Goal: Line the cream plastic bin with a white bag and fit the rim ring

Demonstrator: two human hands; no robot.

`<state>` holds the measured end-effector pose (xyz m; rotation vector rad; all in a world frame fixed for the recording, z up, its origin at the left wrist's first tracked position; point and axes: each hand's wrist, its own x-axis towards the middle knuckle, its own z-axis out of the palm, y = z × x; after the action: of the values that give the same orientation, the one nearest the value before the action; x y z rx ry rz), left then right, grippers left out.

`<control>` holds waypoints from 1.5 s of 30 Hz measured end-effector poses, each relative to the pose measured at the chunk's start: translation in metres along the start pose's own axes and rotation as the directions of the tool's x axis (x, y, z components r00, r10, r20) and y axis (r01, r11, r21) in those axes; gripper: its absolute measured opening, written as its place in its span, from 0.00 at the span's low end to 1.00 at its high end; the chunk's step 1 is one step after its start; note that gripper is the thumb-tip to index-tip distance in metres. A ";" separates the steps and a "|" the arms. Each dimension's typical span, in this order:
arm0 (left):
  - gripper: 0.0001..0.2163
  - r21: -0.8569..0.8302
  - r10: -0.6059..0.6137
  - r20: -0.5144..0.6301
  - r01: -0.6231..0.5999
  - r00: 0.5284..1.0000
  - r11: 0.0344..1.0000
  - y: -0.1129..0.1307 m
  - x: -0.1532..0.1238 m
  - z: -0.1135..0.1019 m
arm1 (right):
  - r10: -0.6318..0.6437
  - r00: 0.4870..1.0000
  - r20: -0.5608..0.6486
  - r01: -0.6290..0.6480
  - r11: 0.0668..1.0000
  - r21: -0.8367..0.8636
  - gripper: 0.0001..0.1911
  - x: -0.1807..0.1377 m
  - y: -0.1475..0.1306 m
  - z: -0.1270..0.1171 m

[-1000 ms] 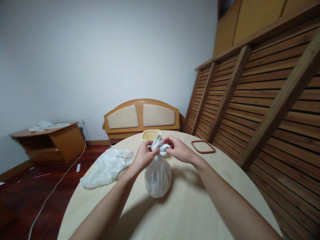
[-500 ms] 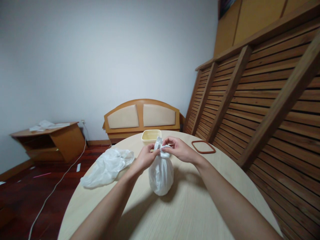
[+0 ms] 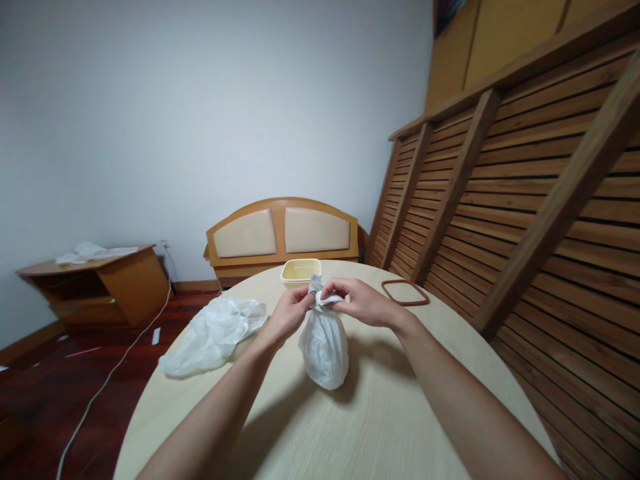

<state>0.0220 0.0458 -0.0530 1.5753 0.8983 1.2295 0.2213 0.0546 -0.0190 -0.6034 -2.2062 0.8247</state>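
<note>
A filled white plastic bag hangs down from its twisted neck over the near middle of the round table, bulging at the bottom. My left hand pinches the neck from the left between thumb and fingers. From the right, my right hand grips a folded end of the same bag, which looks wrapped around the neck as a knot. What lies inside the bag is hidden. Just behind my hands stands a pale yellow plastic container without a lid.
Another white plastic bag lies crumpled on the left of the table. A brown rounded-square ring rests at the back right. Beyond are a headboard, a low cabinet and a leaning slatted wooden panel.
My hands have drawn the knot at the bag's neck smaller and tighter. The right hand's fingers now pinch the end closer, and the bag has tilted slightly.
</note>
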 end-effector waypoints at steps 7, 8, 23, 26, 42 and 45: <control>0.23 -0.034 0.027 -0.115 -0.031 0.993 0.999 -0.008 0.004 -0.002 | -0.030 0.996 0.087 0.037 0.997 -0.072 0.07 -0.001 -0.008 0.001; 0.23 -0.033 0.047 -0.101 -0.051 0.994 0.998 -0.006 0.003 -0.001 | -0.034 0.997 0.075 0.039 0.996 -0.078 0.07 0.000 -0.008 0.001; 0.14 0.193 0.118 0.038 -0.123 0.992 0.973 0.008 -0.003 0.005 | 0.003 0.993 -0.115 -0.025 0.983 -0.184 0.07 0.002 -0.004 0.003; 0.12 0.294 0.138 -0.009 -0.130 0.990 0.947 0.008 -0.002 0.004 | -0.020 0.988 -0.153 -0.011 0.979 -0.203 0.10 0.003 -0.002 0.003; 0.22 -0.104 0.003 -0.063 -0.010 0.998 0.995 0.008 -0.003 0.007 | 0.134 0.961 -0.241 -0.160 0.983 -0.092 0.13 0.006 0.002 0.003; 0.23 -0.089 -0.033 -0.015 0.031 0.999 0.996 0.010 -0.003 0.005 | 0.172 0.948 -0.268 -0.160 0.985 0.068 0.14 0.007 0.008 0.005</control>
<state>0.0261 0.0386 -0.0446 1.4772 0.8641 1.2443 0.2144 0.0631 -0.0242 -0.8377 -1.9005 0.8203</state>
